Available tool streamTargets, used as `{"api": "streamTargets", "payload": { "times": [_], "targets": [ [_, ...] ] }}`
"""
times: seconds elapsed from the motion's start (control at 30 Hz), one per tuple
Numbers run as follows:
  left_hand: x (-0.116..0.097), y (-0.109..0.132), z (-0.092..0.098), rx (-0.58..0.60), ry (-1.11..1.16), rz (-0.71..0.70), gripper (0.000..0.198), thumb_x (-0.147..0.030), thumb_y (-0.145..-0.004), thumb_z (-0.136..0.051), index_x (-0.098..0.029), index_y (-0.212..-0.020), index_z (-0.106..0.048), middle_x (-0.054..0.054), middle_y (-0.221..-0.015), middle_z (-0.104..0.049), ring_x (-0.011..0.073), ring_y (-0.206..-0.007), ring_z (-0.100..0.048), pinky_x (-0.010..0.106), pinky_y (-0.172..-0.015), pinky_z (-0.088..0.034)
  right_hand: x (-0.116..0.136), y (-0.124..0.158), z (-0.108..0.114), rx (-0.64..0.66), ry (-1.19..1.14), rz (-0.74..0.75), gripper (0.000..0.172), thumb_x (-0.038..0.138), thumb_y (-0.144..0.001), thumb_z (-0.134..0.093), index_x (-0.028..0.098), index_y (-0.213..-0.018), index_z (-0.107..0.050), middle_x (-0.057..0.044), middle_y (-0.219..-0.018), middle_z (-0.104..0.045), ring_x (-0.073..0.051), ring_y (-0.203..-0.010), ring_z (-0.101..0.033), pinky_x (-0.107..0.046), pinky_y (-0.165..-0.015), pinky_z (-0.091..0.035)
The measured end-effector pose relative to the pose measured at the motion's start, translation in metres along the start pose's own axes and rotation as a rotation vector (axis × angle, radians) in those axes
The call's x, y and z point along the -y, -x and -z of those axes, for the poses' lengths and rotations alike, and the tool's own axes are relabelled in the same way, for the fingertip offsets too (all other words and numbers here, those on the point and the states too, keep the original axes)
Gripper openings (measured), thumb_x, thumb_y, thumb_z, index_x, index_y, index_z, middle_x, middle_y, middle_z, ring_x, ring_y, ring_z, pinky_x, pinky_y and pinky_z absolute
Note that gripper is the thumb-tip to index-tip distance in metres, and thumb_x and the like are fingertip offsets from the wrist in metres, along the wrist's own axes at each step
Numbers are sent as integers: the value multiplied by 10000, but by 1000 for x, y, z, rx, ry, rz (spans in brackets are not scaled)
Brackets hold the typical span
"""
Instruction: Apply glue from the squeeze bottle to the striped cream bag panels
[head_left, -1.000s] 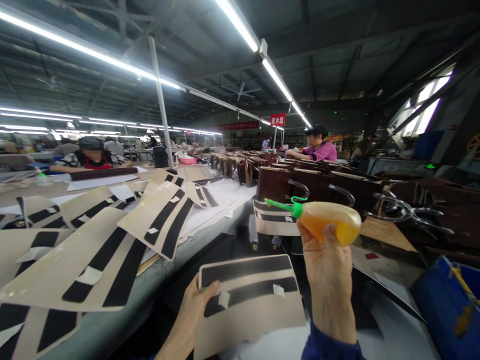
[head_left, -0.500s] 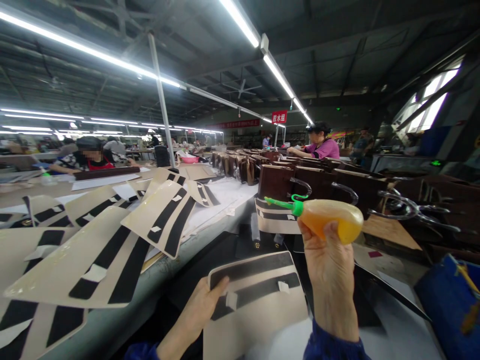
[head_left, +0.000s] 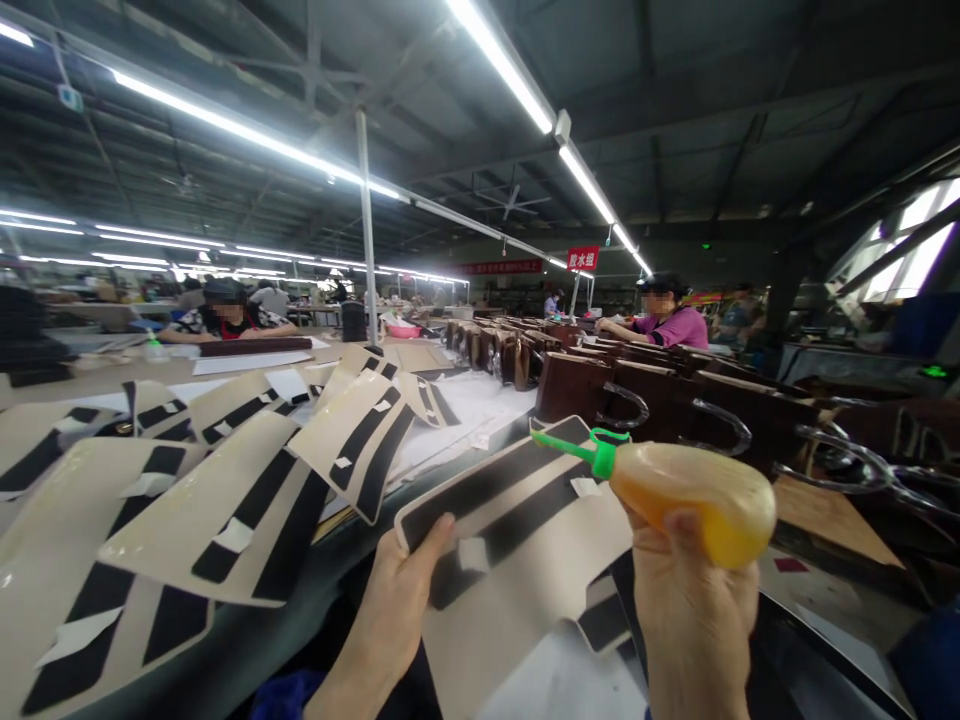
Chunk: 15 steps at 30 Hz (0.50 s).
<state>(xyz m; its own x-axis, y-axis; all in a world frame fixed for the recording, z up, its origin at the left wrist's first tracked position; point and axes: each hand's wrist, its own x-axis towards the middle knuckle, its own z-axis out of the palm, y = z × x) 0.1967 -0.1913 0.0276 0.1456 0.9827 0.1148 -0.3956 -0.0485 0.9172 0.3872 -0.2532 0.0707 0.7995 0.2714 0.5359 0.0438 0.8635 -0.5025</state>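
Observation:
My left hand (head_left: 382, 615) grips the left edge of a beige panel (head_left: 506, 610), thumb on top. The panel is tilted and bears two black strips and small white paper tabs. In my right hand (head_left: 694, 620) is a squeeze bottle (head_left: 697, 490) of amber liquid, lying nearly level, its green nozzle (head_left: 566, 445) pointing left. In the picture the nozzle overlaps the panel's far edge; whether they touch I cannot tell. Part of another black-striped panel (head_left: 604, 612) shows under the held one's right side. To my left several similar panels (head_left: 225, 500) lie overlapping, some with glossy smears.
Rows of dark brown bags (head_left: 645, 400) with clear-wrapped handles stand ahead and to the right. A cardboard sheet (head_left: 832, 520) lies near them. White sheeting (head_left: 487, 395) covers part of the table. A co-worker in purple (head_left: 679, 325) is beyond the bags, another person (head_left: 225, 315) at far left.
The held panel has risen and tilted, its far edge now up by the bottle's nozzle. My right hand still grips the bottle, which appears lower and further right. The view has turned slightly left.

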Motion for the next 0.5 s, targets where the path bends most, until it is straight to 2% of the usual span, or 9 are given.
{"api": "streamTargets", "payload": {
  "times": [0.1, 0.23, 0.4, 0.5],
  "targets": [
    [-4, 3, -4, -28, 59, 35, 516, -432, -715, -857, -146, -1120, -714, 96, -1071, -784, 301, -1120, -687, 368, -994, -510, 6, 15, 1, -18, 90, -1, 470, 307, -681, -861, 218, -1111, -693, -21, -944, -729, -195, -834, -699, -461, -963, -552],
    [-4, 4, -6, -73, 98, 86, 593, -497, -610, -907, -121, -1036, -737, 103, -926, -796, 329, -1074, -698, 373, -928, -526, 12, 29, 11, 42, 181, -82, 558, 313, -667, -861, 242, -1187, -669, -79, -1089, -727, -280, -994, -699, -489, -935, -566],
    [-4, 5, 1, -76, 50, 24, 554, -488, -703, -854, -149, -1121, -722, 94, -1058, -786, 296, -1111, -685, 363, -979, -521, 23, 18, 32, 28, 253, 46, 672, 348, -702, -855, 334, -1318, -586, -5, -1245, -683, -247, -1235, -601, -369, -953, -571],
    [-4, 6, 5, -97, 49, 28, 507, -460, -714, -850, -145, -1094, -737, 99, -1064, -785, 296, -1111, -686, 351, -981, -526, 30, 9, 35, 48, 248, 60, 701, 419, -714, -844, 346, -1349, -556, 13, -1266, -671, -252, -1266, -579, -378, -981, -562]
  ]
}}
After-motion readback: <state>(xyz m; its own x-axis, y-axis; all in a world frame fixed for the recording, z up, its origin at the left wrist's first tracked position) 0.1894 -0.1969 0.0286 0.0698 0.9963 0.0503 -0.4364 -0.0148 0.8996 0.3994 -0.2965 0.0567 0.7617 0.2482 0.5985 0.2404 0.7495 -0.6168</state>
